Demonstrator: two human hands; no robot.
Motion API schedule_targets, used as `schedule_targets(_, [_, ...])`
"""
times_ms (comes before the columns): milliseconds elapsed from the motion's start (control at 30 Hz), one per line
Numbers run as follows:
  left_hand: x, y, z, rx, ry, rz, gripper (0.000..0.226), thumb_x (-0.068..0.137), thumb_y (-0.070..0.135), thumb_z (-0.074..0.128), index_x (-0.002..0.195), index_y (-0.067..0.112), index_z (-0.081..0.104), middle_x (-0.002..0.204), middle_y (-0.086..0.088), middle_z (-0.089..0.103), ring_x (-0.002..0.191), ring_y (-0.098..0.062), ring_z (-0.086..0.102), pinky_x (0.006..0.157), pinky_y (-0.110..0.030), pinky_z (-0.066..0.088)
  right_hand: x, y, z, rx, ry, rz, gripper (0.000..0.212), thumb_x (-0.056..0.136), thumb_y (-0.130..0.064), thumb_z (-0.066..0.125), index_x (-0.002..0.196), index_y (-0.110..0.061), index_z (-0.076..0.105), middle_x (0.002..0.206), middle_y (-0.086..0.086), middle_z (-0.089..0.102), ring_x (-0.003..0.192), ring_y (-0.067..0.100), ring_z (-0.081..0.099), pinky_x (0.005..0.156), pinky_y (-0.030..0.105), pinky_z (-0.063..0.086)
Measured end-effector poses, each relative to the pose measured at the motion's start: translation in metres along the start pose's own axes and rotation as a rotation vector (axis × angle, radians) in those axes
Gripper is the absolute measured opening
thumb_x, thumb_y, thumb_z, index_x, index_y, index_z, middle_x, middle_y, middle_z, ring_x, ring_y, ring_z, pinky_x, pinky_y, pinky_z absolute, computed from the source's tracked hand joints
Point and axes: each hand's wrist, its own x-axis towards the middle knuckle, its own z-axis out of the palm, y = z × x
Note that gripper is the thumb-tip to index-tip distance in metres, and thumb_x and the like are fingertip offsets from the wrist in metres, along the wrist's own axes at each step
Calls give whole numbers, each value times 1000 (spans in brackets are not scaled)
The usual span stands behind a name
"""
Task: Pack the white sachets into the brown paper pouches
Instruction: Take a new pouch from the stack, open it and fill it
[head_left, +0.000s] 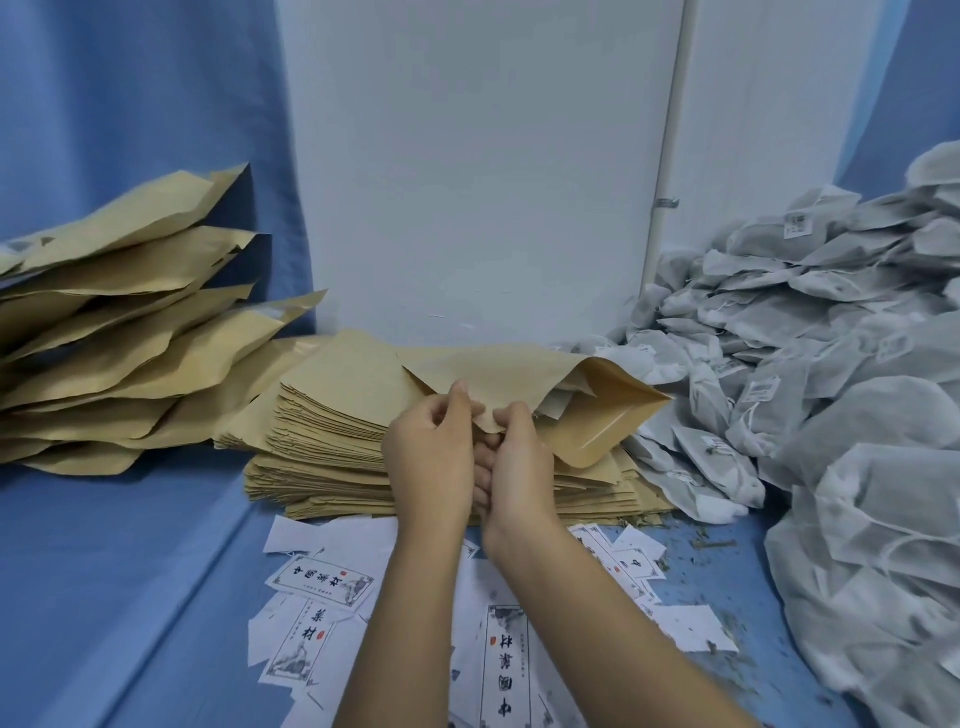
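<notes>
A brown paper pouch (582, 410) is lifted over the stack of flat empty pouches (332, 441), its mouth gaping toward the right with something white just inside. My left hand (431, 457) and my right hand (514, 467) both pinch the pouch's near corner, thumbs on top, fingers curled under. A large heap of white sachets (831, 364) fills the right side, reaching up to the stack's right edge.
Filled brown pouches (119, 322) pile up at the left against blue cloth. Printed white labels (322, 582) lie scattered on the blue tabletop (130, 571) under my forearms. Dry herb crumbs (711, 545) dot the table near the sachets. A white wall panel stands behind.
</notes>
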Motion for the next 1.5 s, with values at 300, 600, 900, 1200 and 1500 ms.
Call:
schedule_targets(300, [3,3,-3,-140,-324,-417,36,90,20,58,57,10,47,38,4,49,32,-10,44,37,-14,35,3,-2,-5,-57,67,-13,32,87,-13,44,56,-13,37,36,-4,35,26,8,25,31,12,19])
schedule_targets(600, [4,3,-1,-342,-336,-497,35,92,8,55,59,9,42,36,7,31,29,-5,25,31,-13,20,10,-6,-11,-32,27,34,28,87,-10,42,59,-12,39,34,-4,33,26,8,21,30,15,16])
schedule_targets(900, [8,0,-2,-398,-293,-527,33,90,9,57,60,10,43,41,6,31,32,-6,23,33,-14,16,17,-9,-19,-66,39,26,30,88,-14,41,60,-17,30,37,-7,26,29,8,15,31,16,13])
schedule_targets(1200, [3,2,1,-433,-404,-597,30,88,7,55,58,7,51,39,2,38,30,-6,29,30,-13,20,19,-10,-21,-28,53,54,28,88,-19,41,60,-13,37,44,2,38,27,10,28,30,15,17])
schedule_targets(1500, [7,-1,-2,-407,-398,-611,22,87,6,56,65,8,50,40,2,42,30,-6,29,29,-13,19,22,-10,-26,-45,117,-3,24,87,-15,39,63,-15,36,38,-5,29,29,8,19,32,15,16])
